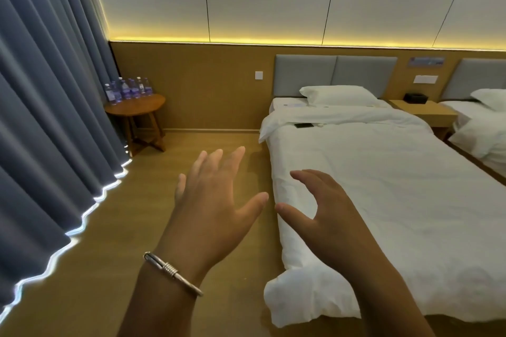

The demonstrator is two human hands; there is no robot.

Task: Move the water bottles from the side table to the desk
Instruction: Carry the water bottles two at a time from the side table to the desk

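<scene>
Stood well back from the side table [135,105], at the foot end of the near bed [383,200], with both hands raised in front and nothing carried. Left hand [210,200] held flat, fingers straight and spread, thumb angled out toward the right; a silver bracelet [172,272] sat on that wrist. Right hand [325,213] held with fingers loosely bent and parted, thumb pointing at the left thumb, gripping nothing. Kept both apart and free, probably because several bottles called for 2 hands on arrival.

Water bottles [127,90] clustered upright on the round wooden table in the far corner, tucked against the blue curtain [49,117] and the wood-panelled wall. Looked like 6 or 7 of them, though too small and crowded for a sure count; purple-blue labels, clear bodies. Grouped toward the back-left of the tabletop, likely parked there out of the walkway.

Saw no desk anywhere in view, so presumably behind or to a side. Between the hands and the table lay only bare wooden floor, bed on the right, curtain hem on the left. A dark phone-like slab [304,125] lay on the bedcover near the pillow [338,94].

Judged the task barely begun: no bottle lifted, walk to the corner yet to make.
</scene>
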